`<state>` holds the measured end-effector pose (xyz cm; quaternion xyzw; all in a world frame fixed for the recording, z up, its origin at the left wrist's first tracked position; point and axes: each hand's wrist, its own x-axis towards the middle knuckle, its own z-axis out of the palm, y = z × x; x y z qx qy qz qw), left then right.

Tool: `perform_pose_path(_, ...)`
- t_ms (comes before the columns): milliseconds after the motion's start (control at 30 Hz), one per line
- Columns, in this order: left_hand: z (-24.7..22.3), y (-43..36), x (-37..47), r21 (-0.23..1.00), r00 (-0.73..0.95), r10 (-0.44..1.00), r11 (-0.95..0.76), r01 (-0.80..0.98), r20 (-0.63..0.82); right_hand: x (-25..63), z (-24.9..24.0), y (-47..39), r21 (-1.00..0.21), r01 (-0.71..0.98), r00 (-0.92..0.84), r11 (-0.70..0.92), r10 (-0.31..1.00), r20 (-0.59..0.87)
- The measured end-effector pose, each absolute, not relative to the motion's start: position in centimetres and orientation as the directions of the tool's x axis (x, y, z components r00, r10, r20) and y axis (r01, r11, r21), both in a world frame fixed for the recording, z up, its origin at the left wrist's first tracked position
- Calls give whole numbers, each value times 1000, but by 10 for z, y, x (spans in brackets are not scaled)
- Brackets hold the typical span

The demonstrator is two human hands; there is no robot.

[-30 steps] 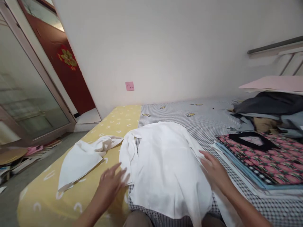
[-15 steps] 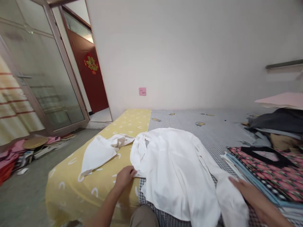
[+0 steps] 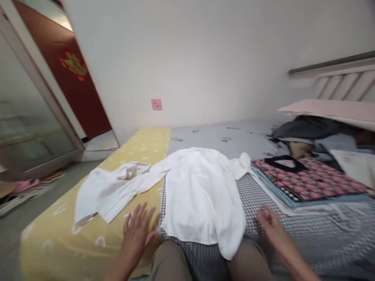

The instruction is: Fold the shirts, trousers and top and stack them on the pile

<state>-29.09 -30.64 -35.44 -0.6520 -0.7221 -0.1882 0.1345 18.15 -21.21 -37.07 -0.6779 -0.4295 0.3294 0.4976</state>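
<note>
A white long-sleeved shirt (image 3: pixel 202 195) lies spread on the bed in front of my knees, its hem towards me. Its left-hand sleeve stretches out over the yellow cover, beside another white garment (image 3: pixel 98 191). The other sleeve ends in a crumpled bunch (image 3: pixel 240 166) at the upper right. Off the lower left of the shirt, my left hand (image 3: pixel 137 226) hovers over the yellow cover with fingers spread, holding nothing. My right hand (image 3: pixel 271 224) is to the right of the hem, above the checked sheet, empty with fingers apart and slightly bent.
A stack of folded clothes (image 3: pixel 310 179), topped by a pink-patterned garment with a black collar, lies to the right. Behind it are dark clothes (image 3: pixel 307 127) under a pink slab-like item (image 3: pixel 331 109). A white wall (image 3: pixel 205 66) borders the bed's far side.
Both hands have let go of the sleeves. The left-hand sleeve now extends outward; the right-hand one has moved up and away from me. The view has turned right.
</note>
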Motion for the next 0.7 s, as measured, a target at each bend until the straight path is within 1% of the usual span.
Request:
perform_pose_path(33,-367,-306,-282,54,-35,918,15,998,396,174,-386,-222,-950,271,409,-156,912,-33)
perform_pose_path(67,-376,-305,-274,30,8,936,-20,999,353,167,-398,-228,-938,301,406,-175,913,-40)
perform_pose_path(133,-383,-297,-259,30,-10,955,1,1000,298,154,-413,-234,-901,386,399,-200,916,-33)
perform_pose_path(267,-375,-276,-235,109,-223,942,201,973,251,136,-413,-229,-734,623,394,-271,919,-4)
perform_pose_path(300,-372,-271,-232,150,-281,925,249,957,256,133,-412,-227,-722,647,373,-245,927,20)
perform_pose_path(333,-369,-267,-229,205,-332,904,283,937,270,131,-411,-227,-742,642,344,-196,937,51)
perform_pose_path(367,-367,-264,-227,276,-368,884,291,916,288,130,-410,-226,-787,602,321,-135,943,83)
perform_pose_path(400,-363,-263,-226,362,-389,870,272,892,303,129,-408,-227,-848,525,311,-80,945,104)
perform_pose_path(433,-359,-262,-225,459,-405,860,236,856,312,129,-405,-228,-912,408,315,-42,944,97)
perform_pose_path(467,-354,-262,-225,558,-423,849,194,807,317,130,-400,-230,-966,256,325,-28,944,59)
perform_pose_path(500,-347,-263,-224,645,-444,838,152,748,317,131,-395,-232,-996,78,332,-35,943,-7)
perform_pose_path(533,-340,-266,-224,712,-465,827,116,692,316,133,-388,-234,-993,-105,325,-56,942,-87)
perform_pose_path(567,-333,-268,-223,755,-485,816,94,649,315,135,-380,-236,-959,-270,301,-84,939,-167)
perform_pose_path(600,-325,-272,-222,777,-503,804,86,624,316,138,-372,-238,-908,-402,266,-118,934,-239)
perform_pose_path(633,-319,-276,-221,779,-512,797,86,621,320,142,-365,-239,-855,-494,233,-155,924,-303)
perform_pose_path(700,-312,-287,-224,751,-503,797,96,653,335,151,-355,-241,-777,-588,186,-224,898,-399)
